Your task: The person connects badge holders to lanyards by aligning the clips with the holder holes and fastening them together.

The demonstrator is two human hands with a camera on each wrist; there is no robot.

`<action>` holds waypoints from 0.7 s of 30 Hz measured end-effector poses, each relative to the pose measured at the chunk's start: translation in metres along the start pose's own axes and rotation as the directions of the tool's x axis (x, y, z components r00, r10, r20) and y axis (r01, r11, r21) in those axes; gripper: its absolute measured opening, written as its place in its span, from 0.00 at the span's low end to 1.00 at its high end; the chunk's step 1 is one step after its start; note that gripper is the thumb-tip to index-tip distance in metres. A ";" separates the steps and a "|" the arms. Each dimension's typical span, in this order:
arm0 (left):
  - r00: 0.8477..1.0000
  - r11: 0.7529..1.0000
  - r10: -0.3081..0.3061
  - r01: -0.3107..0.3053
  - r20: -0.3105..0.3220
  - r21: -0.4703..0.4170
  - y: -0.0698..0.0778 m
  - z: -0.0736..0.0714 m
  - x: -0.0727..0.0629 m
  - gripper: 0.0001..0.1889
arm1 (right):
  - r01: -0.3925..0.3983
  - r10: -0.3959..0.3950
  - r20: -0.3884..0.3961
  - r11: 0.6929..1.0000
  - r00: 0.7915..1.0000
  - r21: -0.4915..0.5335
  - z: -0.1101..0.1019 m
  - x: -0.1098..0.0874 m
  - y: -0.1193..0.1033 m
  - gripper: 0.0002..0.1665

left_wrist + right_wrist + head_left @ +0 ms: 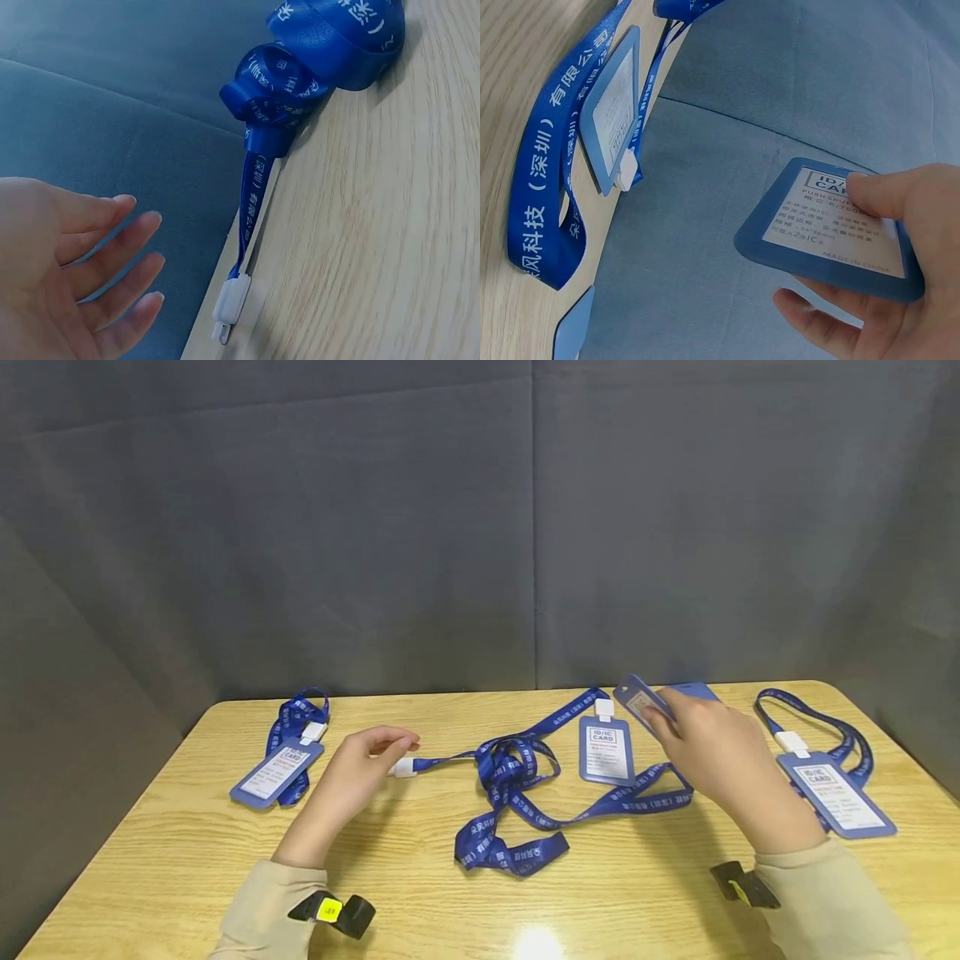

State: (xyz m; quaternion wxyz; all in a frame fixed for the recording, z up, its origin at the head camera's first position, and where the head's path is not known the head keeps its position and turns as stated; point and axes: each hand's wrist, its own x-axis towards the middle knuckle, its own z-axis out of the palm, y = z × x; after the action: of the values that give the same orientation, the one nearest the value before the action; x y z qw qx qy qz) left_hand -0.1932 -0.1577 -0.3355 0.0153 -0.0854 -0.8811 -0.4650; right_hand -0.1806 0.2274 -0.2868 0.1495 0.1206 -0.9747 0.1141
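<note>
My right hand (pixel 720 760) pinches a blue badge holder (pixel 817 236) between thumb and fingers, raised over the far right part of the table. Its white insert reads ID/IC card, and no lanyard shows on it. Fingers relaxed and holding nothing, my left hand (pixel 356 777) hovers beside the white clip (pixel 232 300) of a knotted blue lanyard (pixel 506 768). In the left wrist view a gap separates the fingertips from that clip. Between the hands, another badge holder (pixel 606 752) lies attached to a white clip (pixel 603 710) on the tangled strap.
A badge holder with lanyard (pixel 277 772) lies at the table's left, and a similar badge holder (pixel 836 797) at its right with a looped strap (pixel 825 727). Another blue flat piece (pixel 697 691) shows behind my right hand. Grey cloth (pixel 420 543) hangs behind the wooden table (pixel 420 910).
</note>
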 end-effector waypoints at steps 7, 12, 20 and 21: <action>0.999 0.997 -0.039 0.039 -0.002 0.066 -0.008 0.003 0.003 0.14 | 0.004 -0.004 0.002 1.000 1.000 0.002 0.000 0.000 -0.001 0.16; 0.998 0.977 -0.063 0.060 0.007 0.207 -0.015 0.007 0.002 0.16 | 0.014 -0.014 -0.003 1.000 1.000 0.000 0.001 -0.001 -0.001 0.14; 0.995 0.912 -0.050 0.012 0.081 0.410 -0.022 0.013 0.000 0.25 | 0.021 -0.021 0.005 1.000 1.000 0.000 0.001 -0.001 -0.002 0.12; 0.996 0.903 -0.044 0.005 0.082 0.431 -0.022 0.014 0.000 0.25 | 0.021 -0.021 0.006 1.000 1.000 0.003 0.001 -0.001 -0.003 0.12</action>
State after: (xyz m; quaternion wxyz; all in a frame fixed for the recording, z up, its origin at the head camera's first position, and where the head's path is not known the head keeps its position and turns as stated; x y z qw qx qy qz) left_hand -0.1961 -0.1585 -0.3618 -0.0117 -0.0897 -0.9626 -0.2552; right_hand -0.1791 0.2248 -0.2879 0.1476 0.1315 -0.9737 0.1136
